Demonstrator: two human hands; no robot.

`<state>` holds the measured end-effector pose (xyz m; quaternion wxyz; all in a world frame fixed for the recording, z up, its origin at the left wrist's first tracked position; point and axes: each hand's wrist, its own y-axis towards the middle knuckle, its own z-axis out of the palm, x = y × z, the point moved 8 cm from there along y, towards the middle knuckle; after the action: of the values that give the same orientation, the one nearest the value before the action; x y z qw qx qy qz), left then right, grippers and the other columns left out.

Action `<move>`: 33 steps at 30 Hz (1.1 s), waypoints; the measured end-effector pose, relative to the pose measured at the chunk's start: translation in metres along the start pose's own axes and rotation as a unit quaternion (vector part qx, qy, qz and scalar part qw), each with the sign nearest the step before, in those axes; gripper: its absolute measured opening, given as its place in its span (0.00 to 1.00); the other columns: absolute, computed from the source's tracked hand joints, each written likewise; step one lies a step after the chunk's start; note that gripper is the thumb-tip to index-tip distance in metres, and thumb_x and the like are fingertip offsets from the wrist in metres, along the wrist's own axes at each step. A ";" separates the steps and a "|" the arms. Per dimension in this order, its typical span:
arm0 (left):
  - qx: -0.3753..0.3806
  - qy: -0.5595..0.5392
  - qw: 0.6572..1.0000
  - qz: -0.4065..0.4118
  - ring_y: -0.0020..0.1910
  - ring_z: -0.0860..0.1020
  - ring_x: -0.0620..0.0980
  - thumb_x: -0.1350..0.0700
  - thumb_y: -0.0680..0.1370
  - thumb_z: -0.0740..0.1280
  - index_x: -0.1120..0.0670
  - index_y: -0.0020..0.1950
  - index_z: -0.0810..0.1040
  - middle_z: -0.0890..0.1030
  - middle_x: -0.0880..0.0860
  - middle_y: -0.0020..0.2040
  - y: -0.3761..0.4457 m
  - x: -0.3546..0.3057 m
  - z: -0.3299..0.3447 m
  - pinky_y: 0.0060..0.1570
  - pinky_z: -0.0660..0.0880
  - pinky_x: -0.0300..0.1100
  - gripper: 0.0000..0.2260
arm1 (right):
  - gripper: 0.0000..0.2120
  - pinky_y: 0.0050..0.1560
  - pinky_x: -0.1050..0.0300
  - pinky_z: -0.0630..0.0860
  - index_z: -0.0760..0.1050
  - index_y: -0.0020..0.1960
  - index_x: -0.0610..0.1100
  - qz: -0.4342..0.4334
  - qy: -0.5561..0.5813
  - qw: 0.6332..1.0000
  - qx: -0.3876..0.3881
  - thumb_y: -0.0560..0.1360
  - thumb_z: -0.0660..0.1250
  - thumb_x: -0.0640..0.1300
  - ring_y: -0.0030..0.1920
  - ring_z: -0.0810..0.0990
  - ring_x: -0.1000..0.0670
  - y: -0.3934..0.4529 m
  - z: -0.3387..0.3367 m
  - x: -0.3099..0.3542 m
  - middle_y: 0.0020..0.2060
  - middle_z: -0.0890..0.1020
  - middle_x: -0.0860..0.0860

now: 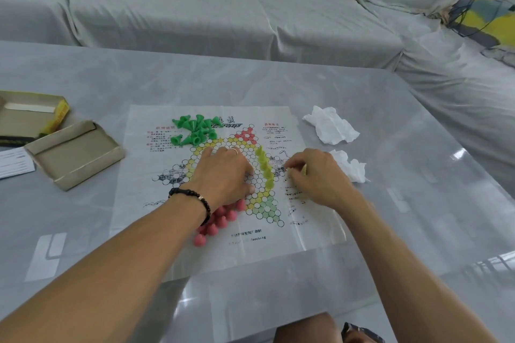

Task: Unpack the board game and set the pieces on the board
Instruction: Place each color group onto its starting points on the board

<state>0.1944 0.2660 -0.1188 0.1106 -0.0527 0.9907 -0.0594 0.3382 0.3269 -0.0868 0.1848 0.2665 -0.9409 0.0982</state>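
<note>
Now the right hand (315,175) pinches a yellow peg (303,169) at the board's (211,248) right side; the left hand (223,172) presses flat, fingers straight. Pegs look light, tippy; grip the narrow tops.

- Left hand (223,172): centre of frame, palm down, fingers bent downward; forearm enters from lower left, wrist turned slightly inward.
- Right hand (315,175): right of centre, fingers curled, pinching a small yellow plastic cone-shaped piece (303,169); forearm enters from lower right.
</note>
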 end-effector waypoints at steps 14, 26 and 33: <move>-0.022 0.005 1.000 0.015 0.63 0.72 0.51 0.39 0.73 0.68 0.44 0.62 0.78 0.76 0.50 0.64 0.004 0.001 -0.001 0.68 0.63 0.51 0.19 | 0.05 0.48 0.56 0.77 0.81 0.48 0.49 -0.009 0.066 0.996 -0.058 0.74 0.68 0.41 0.47 0.79 0.53 0.059 0.009 0.000 0.44 0.83 0.53; -0.037 0.017 0.999 0.022 0.62 0.74 0.51 0.38 0.73 0.67 0.47 0.60 0.79 0.77 0.49 0.62 0.006 0.003 0.003 0.66 0.64 0.50 0.20 | 0.12 0.50 0.54 0.78 0.78 0.56 0.50 -0.021 0.041 0.998 -0.035 0.73 0.67 0.41 0.44 0.78 0.55 0.063 0.014 0.004 0.47 0.82 0.57; -0.035 0.015 0.999 0.017 0.56 0.76 0.50 0.38 0.73 0.68 0.48 0.57 0.78 0.80 0.47 0.56 0.008 0.003 0.005 0.64 0.66 0.51 0.19 | 0.08 0.43 0.52 0.79 0.81 0.43 0.50 0.014 0.042 0.998 -0.054 0.72 0.65 0.40 0.39 0.79 0.56 0.036 -0.014 -0.022 0.36 0.82 0.58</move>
<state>0.1918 0.2729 -0.1251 0.0951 -0.0389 0.9944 -0.0234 0.3409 0.3711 -0.0860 0.2372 0.2382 -0.9398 0.0610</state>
